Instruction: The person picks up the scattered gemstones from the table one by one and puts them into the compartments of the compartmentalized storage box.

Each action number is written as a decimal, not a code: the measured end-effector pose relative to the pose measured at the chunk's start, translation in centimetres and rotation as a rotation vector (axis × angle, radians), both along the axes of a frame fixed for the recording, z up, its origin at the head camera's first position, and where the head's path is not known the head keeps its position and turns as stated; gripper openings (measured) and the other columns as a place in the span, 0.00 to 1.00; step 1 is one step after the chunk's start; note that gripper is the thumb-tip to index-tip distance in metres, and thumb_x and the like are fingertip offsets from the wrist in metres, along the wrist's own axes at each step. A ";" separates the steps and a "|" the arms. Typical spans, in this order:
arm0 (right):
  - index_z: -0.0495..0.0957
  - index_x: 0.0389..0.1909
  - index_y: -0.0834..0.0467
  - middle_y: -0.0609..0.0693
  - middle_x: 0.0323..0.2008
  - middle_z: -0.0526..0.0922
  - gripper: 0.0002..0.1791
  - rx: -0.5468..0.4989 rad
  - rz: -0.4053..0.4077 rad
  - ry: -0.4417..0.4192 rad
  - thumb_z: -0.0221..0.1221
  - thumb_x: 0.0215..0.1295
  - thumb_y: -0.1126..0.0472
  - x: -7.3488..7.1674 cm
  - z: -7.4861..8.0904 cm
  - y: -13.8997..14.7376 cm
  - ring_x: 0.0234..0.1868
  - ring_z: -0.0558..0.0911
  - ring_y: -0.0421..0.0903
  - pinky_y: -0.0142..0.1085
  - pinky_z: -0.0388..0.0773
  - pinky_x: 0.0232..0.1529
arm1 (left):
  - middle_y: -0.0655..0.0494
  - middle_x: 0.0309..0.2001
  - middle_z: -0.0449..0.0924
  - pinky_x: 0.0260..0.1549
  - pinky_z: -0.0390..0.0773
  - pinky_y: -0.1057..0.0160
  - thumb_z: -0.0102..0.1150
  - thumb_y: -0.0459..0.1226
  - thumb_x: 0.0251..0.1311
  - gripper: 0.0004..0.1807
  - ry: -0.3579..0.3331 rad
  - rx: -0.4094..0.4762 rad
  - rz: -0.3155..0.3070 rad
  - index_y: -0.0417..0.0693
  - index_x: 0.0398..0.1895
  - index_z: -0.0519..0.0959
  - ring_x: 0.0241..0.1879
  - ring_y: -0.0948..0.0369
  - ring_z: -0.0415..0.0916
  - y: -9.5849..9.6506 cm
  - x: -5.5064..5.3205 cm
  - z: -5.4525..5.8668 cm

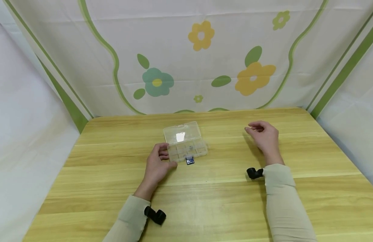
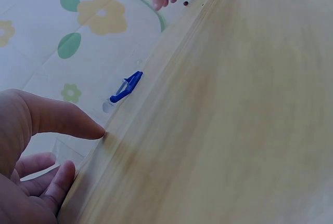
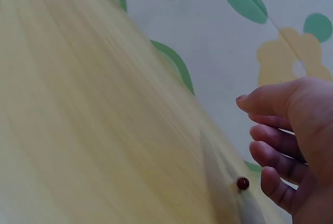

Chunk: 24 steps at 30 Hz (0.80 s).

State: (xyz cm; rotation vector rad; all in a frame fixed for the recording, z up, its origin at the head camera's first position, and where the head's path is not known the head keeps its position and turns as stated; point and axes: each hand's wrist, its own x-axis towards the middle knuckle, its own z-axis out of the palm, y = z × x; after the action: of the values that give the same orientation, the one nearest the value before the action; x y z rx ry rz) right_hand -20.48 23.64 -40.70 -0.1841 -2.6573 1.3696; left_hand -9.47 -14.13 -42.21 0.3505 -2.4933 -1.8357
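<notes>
A clear plastic compartment box lies on the table with its lid folded back. A blue latch sticks out at its front, and the same latch shows in the left wrist view. My left hand grips the box's left end, fingers at the side and thumb by the front corner. Well to the right of the box, my right hand hovers with loosely bent fingers, seemingly holding nothing. A small dark red bead appears near its fingers in the right wrist view; whether it touches the table is unclear.
The wooden table stretches around both hands. Behind it hangs a white cloth printed with flowers, and more cloth hangs at both sides. Each wrist carries a black camera mount. A tiny piece sits in one box compartment.
</notes>
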 end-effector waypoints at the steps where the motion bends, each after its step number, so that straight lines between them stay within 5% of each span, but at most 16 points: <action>1: 0.87 0.57 0.58 0.50 0.47 0.84 0.23 0.002 -0.009 -0.006 0.68 0.72 0.46 0.0 0.0 0.4 0.42 0.78 0.37 0.27 0.77 0.43 | 0.44 0.60 0.80 0.60 0.81 0.52 0.74 0.21 0.45 0.43 0.000 0.000 0.000 0.44 0.69 0.74 0.55 0.50 0.78 0.0 0.0 0.0; 14: 0.86 0.58 0.57 0.43 0.44 0.83 0.26 0.060 -0.076 -0.082 0.67 0.72 0.42 0.3 -1.1 3.8 0.40 0.78 0.33 0.22 0.77 0.37 | 0.44 0.61 0.79 0.61 0.81 0.52 0.74 0.21 0.46 0.42 -0.007 -0.009 0.000 0.45 0.69 0.74 0.55 0.50 0.78 0.0 0.1 0.0; 24: 0.89 0.55 0.57 0.57 0.54 0.87 0.28 0.129 -0.017 -0.103 0.67 0.70 0.37 0.5 -1.4 4.3 0.49 0.80 0.46 0.31 0.75 0.45 | 0.44 0.61 0.79 0.60 0.81 0.52 0.74 0.21 0.46 0.42 -0.005 -0.010 0.001 0.44 0.69 0.74 0.55 0.50 0.78 0.0 0.0 0.0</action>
State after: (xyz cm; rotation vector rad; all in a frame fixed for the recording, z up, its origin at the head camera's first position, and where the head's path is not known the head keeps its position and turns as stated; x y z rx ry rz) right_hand -19.95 27.98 -42.15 -0.2686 -2.8096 1.2096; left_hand -9.43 -14.09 -42.21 0.3561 -2.5043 -1.8232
